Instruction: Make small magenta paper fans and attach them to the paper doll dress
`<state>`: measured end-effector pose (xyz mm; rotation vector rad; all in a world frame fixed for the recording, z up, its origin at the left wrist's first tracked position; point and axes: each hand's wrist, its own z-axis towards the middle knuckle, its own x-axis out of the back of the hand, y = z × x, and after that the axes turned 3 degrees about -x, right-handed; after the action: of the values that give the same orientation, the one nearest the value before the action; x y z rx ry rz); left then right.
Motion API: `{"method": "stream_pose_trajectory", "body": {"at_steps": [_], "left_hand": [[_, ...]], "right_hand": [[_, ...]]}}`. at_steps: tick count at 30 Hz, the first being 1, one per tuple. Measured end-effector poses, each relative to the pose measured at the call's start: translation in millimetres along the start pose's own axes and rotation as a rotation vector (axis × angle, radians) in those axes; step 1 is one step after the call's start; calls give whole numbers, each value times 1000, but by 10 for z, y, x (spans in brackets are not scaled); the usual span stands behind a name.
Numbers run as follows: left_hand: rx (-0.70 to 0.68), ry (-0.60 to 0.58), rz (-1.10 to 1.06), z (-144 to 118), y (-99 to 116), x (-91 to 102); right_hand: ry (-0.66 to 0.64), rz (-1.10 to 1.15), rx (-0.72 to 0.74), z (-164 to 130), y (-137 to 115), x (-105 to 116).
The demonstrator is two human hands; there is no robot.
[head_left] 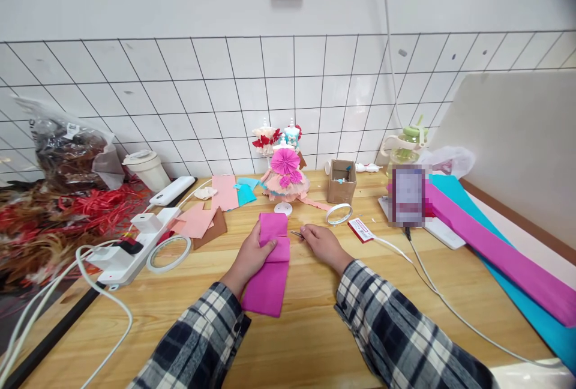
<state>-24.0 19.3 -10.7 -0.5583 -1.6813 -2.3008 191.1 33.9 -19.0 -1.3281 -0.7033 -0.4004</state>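
A: What have you got under your hands?

B: Your left hand (251, 257) lies flat on a folded strip of magenta paper (270, 266), thumb and fingers pressed down across its fold, so it is clamped on the sheet. The paper sits on the wooden table (315, 329), straight in front of you.

A: And the other one?

B: Your right hand (324, 246) is curled shut beside the paper's right edge, with a small metal tool (297, 234) sticking out of the fingers (tweezers or scissors, you cannot tell which).

A: What crowds you?

B: Just behind the paper stands a little dress model (284, 177) with pink paper fans on its skirt, on a round white base. A roll of tape (339, 214) lies near your right hand, and a small red-and-white packet (360, 229) next to it. A second tape ring (168, 253) lies left of your left hand, touching a white power strip (135, 245) with plugs and a looping white cable (108, 299). Pink, brown and teal paper scraps (211, 209) lie beyond that.

A: Any containers?

B: A small open cardboard box (341, 182) holds bits you cannot make out. A white lidded cup (147, 168) stands by the tiled wall, its contents hidden. A clear bottle with a green lid (407, 143) stands to the right, behind a propped phone (408, 195). Long magenta and teal sheets (504, 257) run along the right edge.
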Motion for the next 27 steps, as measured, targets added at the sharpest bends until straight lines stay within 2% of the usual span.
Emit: {"method": "stream_pose_trajectory", "body": {"at_steps": [9, 18, 27], "left_hand": [[45, 1, -19, -13, 13, 8], [3, -49, 15, -47, 20, 7], [-15, -99, 53, -97, 124, -5]], "right_hand": [[-9, -77, -11, -81, -115, 25], [-4, -266, -74, -145, -269, 23], [-11, -309, -82, -151, -304, 44]]}}
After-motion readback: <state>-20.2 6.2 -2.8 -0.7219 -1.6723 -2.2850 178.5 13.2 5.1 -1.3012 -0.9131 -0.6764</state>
